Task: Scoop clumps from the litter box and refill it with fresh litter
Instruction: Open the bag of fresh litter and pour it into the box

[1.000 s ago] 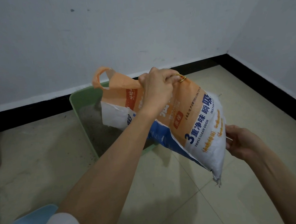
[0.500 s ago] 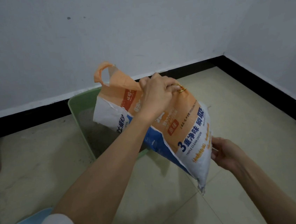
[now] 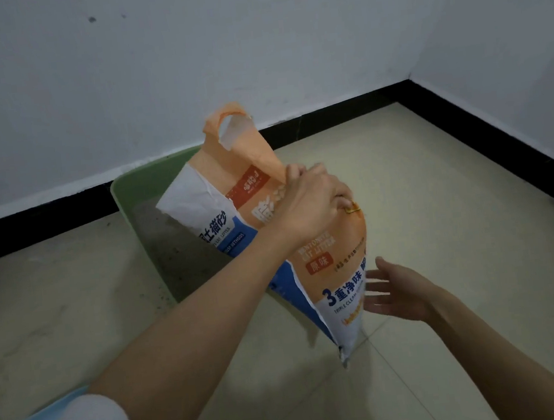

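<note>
A person leans over a tiled floor (image 3: 438, 193) in a room corner, seen from a head camera looking down at two bare arms.

One litter bag (image 3: 292, 242), orange, white and blue, hangs in the air, tilted with its top toward the far wall and its bottom corner pointing down at the floor. Behind the bag, beyond the fingers, sits one green litter box (image 3: 137, 190) against the black baseboard; grey litter shows inside it. The bag's open mouth is turned away, so whether litter is pouring cannot be told.

The left hand (image 3: 316, 205) grips the bag's upper part, fingers curled tight into a bunch of its material. The right hand (image 3: 400, 291) is just beside the bag's lower edge, palm up, fingers straight and spread; whether the fingertips touch the bag cannot be told.

Risks, as a judgement: only one hand truly holds the bag, so its weight could pull the bunched material through those curled fingers and drop it. With the lower end unsupported, the bag may swing and spill litter past the box rim onto the floor. A few dark grains already lie on the tiles near the box's near corner.

Count: one bag, one box, two hands.
</note>
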The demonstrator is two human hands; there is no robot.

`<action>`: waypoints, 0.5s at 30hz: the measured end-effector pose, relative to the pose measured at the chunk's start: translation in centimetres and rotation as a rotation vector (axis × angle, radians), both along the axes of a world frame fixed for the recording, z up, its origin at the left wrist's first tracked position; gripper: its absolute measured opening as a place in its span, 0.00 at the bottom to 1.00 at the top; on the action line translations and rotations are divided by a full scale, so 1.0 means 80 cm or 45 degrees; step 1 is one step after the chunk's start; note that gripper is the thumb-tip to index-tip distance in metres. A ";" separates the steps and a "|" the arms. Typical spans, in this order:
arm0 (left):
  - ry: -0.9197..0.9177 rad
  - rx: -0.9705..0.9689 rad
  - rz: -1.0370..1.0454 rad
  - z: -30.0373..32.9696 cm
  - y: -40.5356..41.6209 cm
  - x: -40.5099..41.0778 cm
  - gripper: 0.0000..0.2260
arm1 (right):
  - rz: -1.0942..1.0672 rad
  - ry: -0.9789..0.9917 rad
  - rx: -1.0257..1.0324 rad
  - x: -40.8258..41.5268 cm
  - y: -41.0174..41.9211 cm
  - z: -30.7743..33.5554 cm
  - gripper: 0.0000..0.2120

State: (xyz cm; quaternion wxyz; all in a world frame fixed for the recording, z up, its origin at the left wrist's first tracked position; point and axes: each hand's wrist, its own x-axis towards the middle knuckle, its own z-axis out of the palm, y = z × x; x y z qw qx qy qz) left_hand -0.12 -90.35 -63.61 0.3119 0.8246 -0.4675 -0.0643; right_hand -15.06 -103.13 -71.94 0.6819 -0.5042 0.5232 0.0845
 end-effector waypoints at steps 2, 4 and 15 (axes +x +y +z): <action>-0.028 0.125 -0.079 -0.017 -0.002 -0.015 0.10 | 0.008 -0.060 -0.025 0.001 -0.008 0.009 0.24; -0.047 0.238 -0.150 -0.039 -0.001 -0.025 0.10 | -0.069 -0.161 -0.052 0.005 -0.013 0.022 0.20; -0.323 0.432 -0.329 -0.093 0.011 -0.018 0.13 | 0.292 -0.177 -0.569 0.056 0.006 0.049 0.14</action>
